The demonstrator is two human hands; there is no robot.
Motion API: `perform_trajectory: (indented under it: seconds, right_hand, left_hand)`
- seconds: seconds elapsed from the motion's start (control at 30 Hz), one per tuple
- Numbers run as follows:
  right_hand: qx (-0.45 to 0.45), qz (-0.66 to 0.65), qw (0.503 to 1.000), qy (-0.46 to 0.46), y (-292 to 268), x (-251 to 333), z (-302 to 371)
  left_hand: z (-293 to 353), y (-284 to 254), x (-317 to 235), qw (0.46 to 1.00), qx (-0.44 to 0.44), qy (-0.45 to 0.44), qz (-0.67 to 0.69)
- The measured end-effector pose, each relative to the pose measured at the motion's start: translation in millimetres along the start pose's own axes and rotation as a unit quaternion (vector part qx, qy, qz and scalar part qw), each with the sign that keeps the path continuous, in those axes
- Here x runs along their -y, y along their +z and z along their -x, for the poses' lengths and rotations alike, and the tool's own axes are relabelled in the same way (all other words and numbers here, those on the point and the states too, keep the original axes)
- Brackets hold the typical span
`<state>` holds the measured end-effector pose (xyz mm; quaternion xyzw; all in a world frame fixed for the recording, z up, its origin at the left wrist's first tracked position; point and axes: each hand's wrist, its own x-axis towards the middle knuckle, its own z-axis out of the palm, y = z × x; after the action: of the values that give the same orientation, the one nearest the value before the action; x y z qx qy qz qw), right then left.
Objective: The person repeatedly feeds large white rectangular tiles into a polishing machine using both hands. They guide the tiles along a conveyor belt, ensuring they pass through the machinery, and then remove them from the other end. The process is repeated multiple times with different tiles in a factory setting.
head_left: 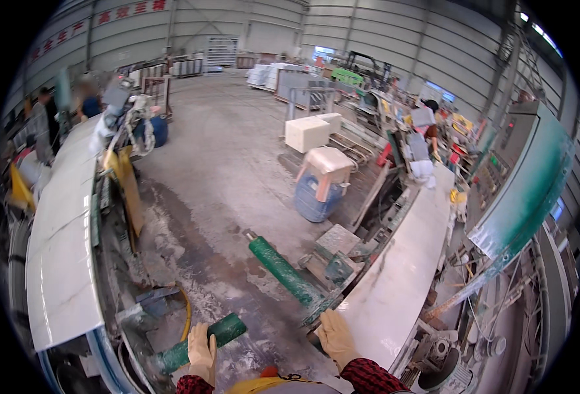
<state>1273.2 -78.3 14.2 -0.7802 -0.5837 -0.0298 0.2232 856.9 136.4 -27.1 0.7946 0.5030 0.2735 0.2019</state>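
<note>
My left hand (201,350), in a cream glove, has its fingers stretched out in front of a green roller (230,329) at the lower left. I cannot tell if it touches the roller. My right hand (337,338), gloved the same way, lies with fingers extended at the near left corner of a long white slab (401,276). Neither hand shows anything held. Between the two sides a second green roller (280,268) slants out from the right-hand machine, its metal shaft end pointing away to the left.
Along the left runs another pale slab surface (60,262). A blue barrel (317,200) with a stool-like top stands ahead, near white blocks (306,134). A green control cabinet (523,177) leans in at right. Other people (428,121) work farther off on both sides.
</note>
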Motion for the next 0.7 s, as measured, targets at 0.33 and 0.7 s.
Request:
perform_trajectory:
  seconds: [0.33,0.7]
  right_hand:
    - [0.021,0.080,0.996,-0.024,-28,-70,126]
    - [-0.043,0.092,0.992,0.074,-67,-116,268]
  left_hand:
    - [126,-56,23,0.999,0.022,0.006,-0.027]
    - [297,-194,63,0.986,0.030,-0.153,-0.065]
